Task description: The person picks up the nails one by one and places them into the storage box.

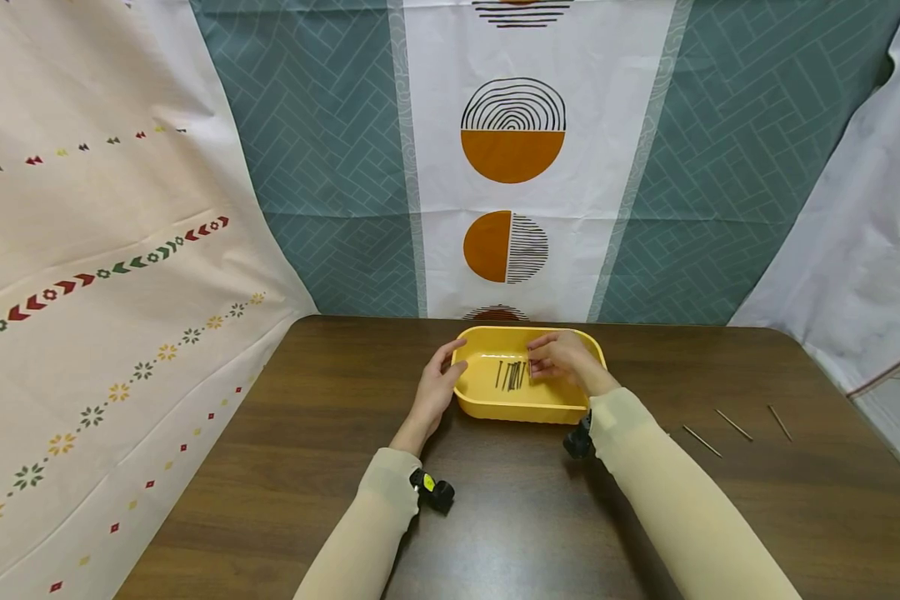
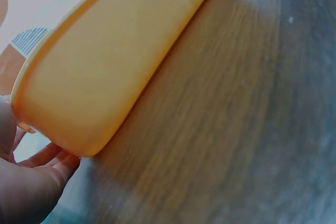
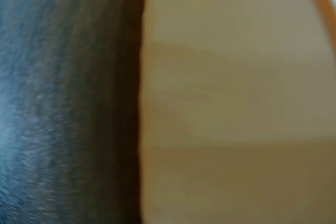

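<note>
A person's left hand (image 1: 435,385), fingers curved, grips a yellow tray (image 1: 521,412) at one end; the right hand (image 1: 562,358) bends its fingers inside, beside thin sticks (image 1: 513,377). Whether it pinches one is unclear.

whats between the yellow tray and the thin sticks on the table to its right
In the head view, the person's right sleeve crosses between the yellow tray and the thin sticks, hiding part of the tabletop.

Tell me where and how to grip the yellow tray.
I'd take the yellow tray by its rim at both short ends, one hand from each side: it sits upright, walls raised, with the left hand at its left end.
</note>
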Motion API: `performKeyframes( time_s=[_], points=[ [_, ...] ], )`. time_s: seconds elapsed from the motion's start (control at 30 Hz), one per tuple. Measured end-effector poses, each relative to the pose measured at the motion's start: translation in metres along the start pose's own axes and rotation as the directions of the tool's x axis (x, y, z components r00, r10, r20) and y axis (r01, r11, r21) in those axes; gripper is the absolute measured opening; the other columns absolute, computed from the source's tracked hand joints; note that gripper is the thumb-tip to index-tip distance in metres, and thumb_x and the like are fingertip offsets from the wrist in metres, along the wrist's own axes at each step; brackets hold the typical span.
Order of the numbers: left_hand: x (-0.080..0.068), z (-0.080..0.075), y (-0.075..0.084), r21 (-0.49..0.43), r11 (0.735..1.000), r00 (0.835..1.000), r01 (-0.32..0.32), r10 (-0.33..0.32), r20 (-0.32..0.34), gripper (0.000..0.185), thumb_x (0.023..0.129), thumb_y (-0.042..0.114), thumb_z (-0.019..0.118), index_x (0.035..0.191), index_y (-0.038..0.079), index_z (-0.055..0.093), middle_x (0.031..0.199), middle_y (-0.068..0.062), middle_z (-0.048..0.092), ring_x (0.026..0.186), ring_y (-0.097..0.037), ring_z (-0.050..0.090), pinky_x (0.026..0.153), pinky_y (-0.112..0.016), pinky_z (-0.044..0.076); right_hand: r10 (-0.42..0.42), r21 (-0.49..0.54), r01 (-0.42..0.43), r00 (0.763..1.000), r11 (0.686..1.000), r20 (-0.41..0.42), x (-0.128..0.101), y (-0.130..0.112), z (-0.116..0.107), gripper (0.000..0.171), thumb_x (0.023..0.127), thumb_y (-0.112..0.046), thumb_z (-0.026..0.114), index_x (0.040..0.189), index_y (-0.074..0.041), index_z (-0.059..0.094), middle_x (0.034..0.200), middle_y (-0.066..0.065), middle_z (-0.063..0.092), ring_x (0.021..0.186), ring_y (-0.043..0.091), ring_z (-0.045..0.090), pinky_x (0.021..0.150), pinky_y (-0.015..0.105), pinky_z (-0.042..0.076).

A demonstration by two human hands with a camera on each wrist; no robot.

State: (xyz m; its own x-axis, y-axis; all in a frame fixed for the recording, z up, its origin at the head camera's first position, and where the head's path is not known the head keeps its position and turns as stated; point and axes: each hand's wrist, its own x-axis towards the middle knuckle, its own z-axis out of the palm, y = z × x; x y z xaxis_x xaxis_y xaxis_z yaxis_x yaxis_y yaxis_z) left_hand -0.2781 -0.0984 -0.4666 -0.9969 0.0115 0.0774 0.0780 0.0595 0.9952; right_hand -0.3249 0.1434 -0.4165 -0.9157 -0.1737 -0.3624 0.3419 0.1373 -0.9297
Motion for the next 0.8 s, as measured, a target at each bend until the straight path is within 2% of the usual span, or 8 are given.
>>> performKeyframes(
  time_s=[0.27,0.57,0.8],
  points=[
    [0.0006,0.0011,-0.0008,-0.001,1.000,1.000,0.013,-0.013,-0.011,0.043,0.105,0.011,0.059,0.149,0.013,0.056,0.160,-0.011,0.045,0.144,-0.033,0.043,0.116,-0.052,0.039,-0.008,-0.036,0.008,1.000,0.999,-0.010,0.0018,0.0096,0.0014,0.035,0.101,0.003,0.061,0.132,0.017,0.054,0.087,0.014,0.067,0.068,0.018,0.067,0.073,0.035,0.063],
    [0.0006,-0.0001,-0.0012,-0.007,1.000,1.000,0.002,-0.002,-0.001,0.043,0.106,0.011,0.058,0.148,0.014,0.057,0.160,-0.009,0.045,0.145,-0.032,0.042,0.117,-0.052,0.039,-0.017,-0.056,0.015,0.999,0.998,-0.037,0.0042,0.0105,0.0040,0.031,0.100,0.004,0.062,0.127,0.016,0.056,0.082,0.014,0.068,0.064,0.018,0.068,0.068,0.034,0.063],
    [-0.0005,-0.0007,-0.0003,0.005,1.000,1.000,0.004,-0.004,0.000,0.042,0.106,0.011,0.058,0.148,0.016,0.058,0.161,-0.007,0.044,0.146,-0.031,0.041,0.117,-0.050,0.039,-0.021,-0.091,0.018,0.999,0.996,-0.039,0.0039,0.0106,0.0056,0.028,0.100,0.005,0.061,0.125,0.017,0.057,0.085,0.016,0.067,0.061,0.019,0.069,0.064,0.033,0.062]
  ],
)
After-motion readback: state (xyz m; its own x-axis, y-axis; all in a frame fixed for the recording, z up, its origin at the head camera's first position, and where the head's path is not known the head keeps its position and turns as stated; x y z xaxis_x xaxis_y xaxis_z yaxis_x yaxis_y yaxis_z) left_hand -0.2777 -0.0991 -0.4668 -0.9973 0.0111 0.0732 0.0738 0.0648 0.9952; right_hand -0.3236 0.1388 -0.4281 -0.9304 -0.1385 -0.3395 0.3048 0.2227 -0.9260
